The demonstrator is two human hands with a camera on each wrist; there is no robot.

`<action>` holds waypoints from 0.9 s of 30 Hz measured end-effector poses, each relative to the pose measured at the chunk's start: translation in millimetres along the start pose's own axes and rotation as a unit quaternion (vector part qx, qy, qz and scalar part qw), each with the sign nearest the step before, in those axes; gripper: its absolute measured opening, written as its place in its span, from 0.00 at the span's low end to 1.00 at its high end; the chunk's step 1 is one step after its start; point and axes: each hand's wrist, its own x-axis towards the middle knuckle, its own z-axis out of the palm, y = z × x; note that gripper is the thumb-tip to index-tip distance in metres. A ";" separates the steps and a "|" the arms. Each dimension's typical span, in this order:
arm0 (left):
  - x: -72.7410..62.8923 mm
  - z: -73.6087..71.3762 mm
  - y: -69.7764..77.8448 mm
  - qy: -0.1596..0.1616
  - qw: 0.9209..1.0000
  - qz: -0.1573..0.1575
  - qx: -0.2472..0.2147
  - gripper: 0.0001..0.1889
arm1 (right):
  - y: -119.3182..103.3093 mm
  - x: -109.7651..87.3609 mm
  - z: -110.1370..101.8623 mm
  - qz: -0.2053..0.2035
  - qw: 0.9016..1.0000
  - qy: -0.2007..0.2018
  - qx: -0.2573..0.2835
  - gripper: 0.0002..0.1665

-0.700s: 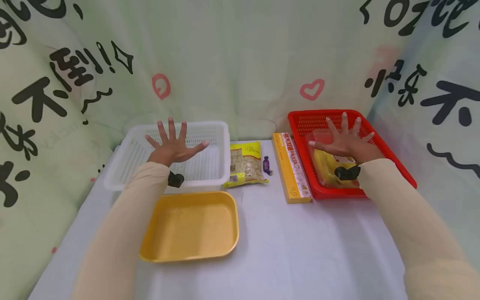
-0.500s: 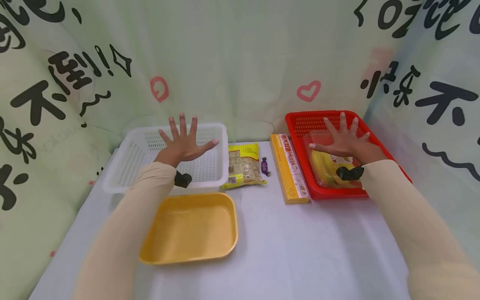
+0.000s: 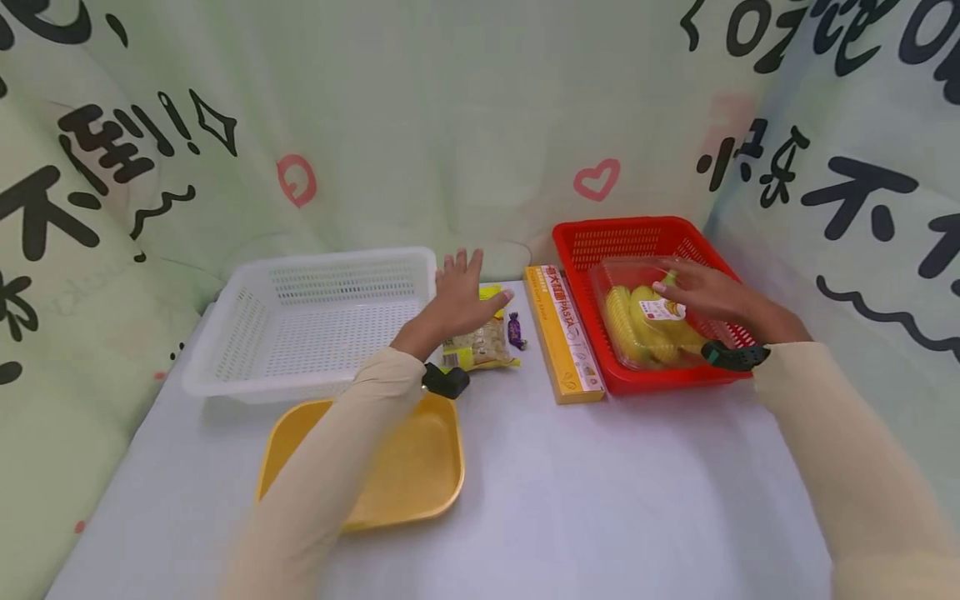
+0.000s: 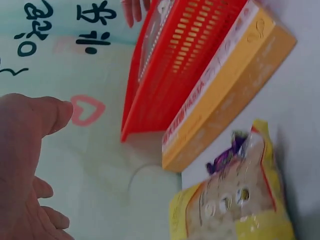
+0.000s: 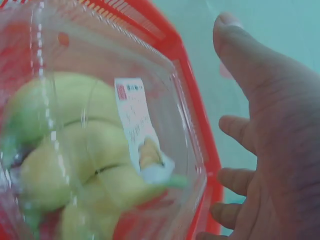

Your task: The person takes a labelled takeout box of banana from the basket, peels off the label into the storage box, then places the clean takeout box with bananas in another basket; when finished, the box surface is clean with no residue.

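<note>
My right hand (image 3: 705,292) is over the red basket (image 3: 678,382), close above the right side of a clear plastic box (image 3: 626,271). Yellow produce resembling bananas (image 3: 652,329) shows through its lid, under a white label (image 5: 137,120). In the right wrist view that hand's thumb and fingers are apart, with nothing held. My left hand (image 3: 459,300) reaches out above a yellow-and-clear bag (image 3: 487,348) of pale, dry-looking pieces, partly covering it. Its fingers are extended and the palm holds nothing. The left wrist view shows the bag (image 4: 230,210) below and right of the thumb.
An orange pasta box (image 3: 564,333) lies against the red basket's left side. A purple-wrapped candy (image 3: 515,332) lies beside the bag. At the left stands a white basket (image 3: 262,385), with a yellow tray (image 3: 442,500) in front, partly behind my left sleeve. A printed curtain (image 3: 375,125) backs the table.
My left hand has moved right, from over the white basket to above the bag. My right hand has lowered toward the plastic box, its fingers less spread. The view has shifted slightly right.
</note>
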 end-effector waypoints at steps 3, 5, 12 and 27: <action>3.4 15.6 14.1 0.002 0.999 -0.001 -0.042 0.46 | 10.7 -7.6 -3.6 0.025 0.999 0.006 0.029 0.57; 5.6 24.8 23.4 0.003 0.997 -0.004 -0.079 0.45 | 16.9 -11.7 -6.4 0.035 0.998 0.013 0.043 0.57; 12.1 61.2 49.4 0.005 0.978 0.010 -0.209 0.45 | 34.3 -14.1 -3.9 0.043 0.996 0.025 0.078 0.57; 10.8 123.5 92.1 -0.028 0.968 0.022 -0.250 0.50 | 55.9 -27.4 6.9 0.064 0.990 0.008 0.125 0.54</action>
